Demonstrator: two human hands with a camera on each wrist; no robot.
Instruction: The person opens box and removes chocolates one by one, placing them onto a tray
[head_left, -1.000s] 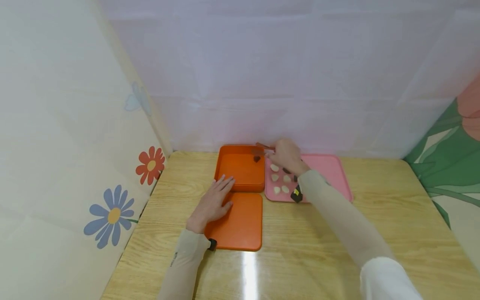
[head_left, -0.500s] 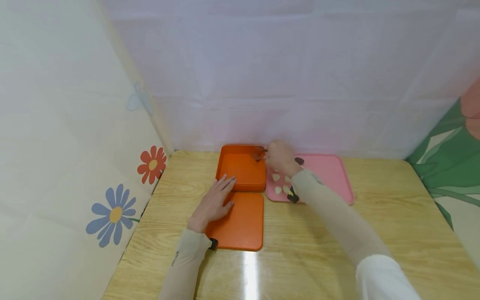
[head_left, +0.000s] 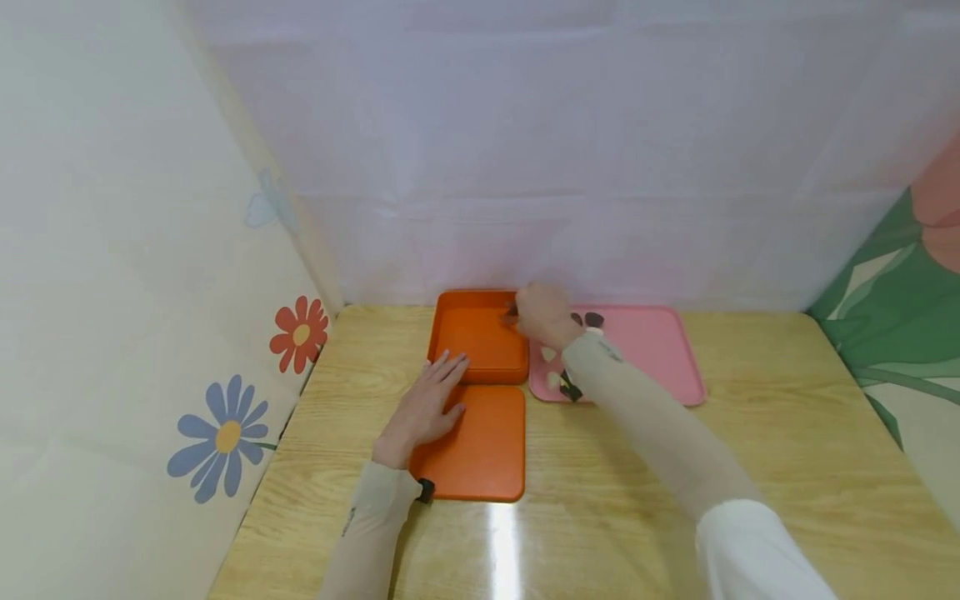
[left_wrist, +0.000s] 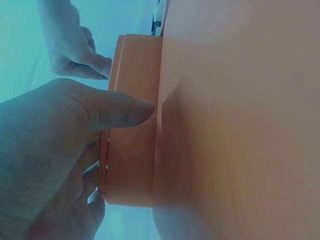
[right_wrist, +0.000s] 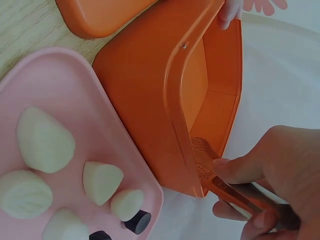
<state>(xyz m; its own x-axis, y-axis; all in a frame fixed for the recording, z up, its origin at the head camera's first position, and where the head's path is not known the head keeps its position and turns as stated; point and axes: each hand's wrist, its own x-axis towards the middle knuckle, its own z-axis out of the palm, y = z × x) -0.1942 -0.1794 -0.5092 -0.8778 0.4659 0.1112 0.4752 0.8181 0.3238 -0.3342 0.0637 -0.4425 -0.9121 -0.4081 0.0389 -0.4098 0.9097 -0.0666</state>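
Observation:
My right hand (head_left: 543,317) grips a pair of metal tongs (right_wrist: 232,192) with perforated ends, which reach down over the rim into the orange box (head_left: 483,342) at its back right corner. Whatever lies between the tong ends is hidden in the right wrist view. My left hand (head_left: 420,408) rests with straight fingers over the box's front left rim. Its fingertips (right_wrist: 230,11) show at the far rim in the right wrist view, and the thumb (left_wrist: 125,112) stretches out in front of the box wall. In front of the box lies a flat orange lid (head_left: 480,446).
A pink tray (head_left: 656,358) stands right beside the box, bearing several white pieces (right_wrist: 46,140) and dark pieces (right_wrist: 137,221) on its left part. A white sheet (head_left: 480,167) rises close behind both. The wooden table (head_left: 600,492) reaches toward me.
The right hand has moved left from over the tray to the box's right rim, lowering the tong ends into the box. The left hand has stayed in place.

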